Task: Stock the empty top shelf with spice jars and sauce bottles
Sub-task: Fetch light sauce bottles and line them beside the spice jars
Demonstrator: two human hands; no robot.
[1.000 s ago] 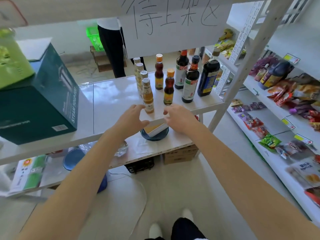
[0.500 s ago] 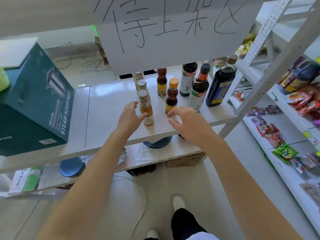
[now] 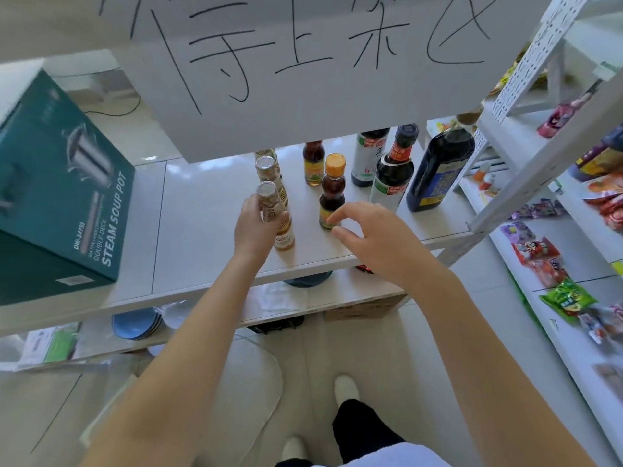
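Near the middle of the frame, the left hand (image 3: 258, 227) gripped the front spice jar (image 3: 274, 214), with the thumb curled across its glass and the fingers hidden behind it. The jar stood upright on the white shelf (image 3: 209, 214), first in a short row with two more spice jars (image 3: 266, 168) lined up just behind it.

Just to the right, the right hand (image 3: 374, 237) reached in with its fingers loosely curved and holding nothing. Its index fingertip was at the base of the orange-capped sauce bottle (image 3: 332, 193), and I could not tell whether it touched the label. A smaller dark-capped bottle (image 3: 313, 163) stood further back. Right of centre stood a tall black-capped bottle (image 3: 392, 170), another dark bottle (image 3: 369, 156) partly hidden by the sign, and a big dark jug (image 3: 438, 170) with a blue label.

A handwritten paper sign (image 3: 320, 72) hung across the top of the frame. A teal box (image 3: 64, 197) printed STEAM SOUP POT sat on the same shelf at the left. Blue plates (image 3: 136, 323) lay on the lower shelf at lower left, and snack packets (image 3: 566, 298) filled the racks along the right edge.
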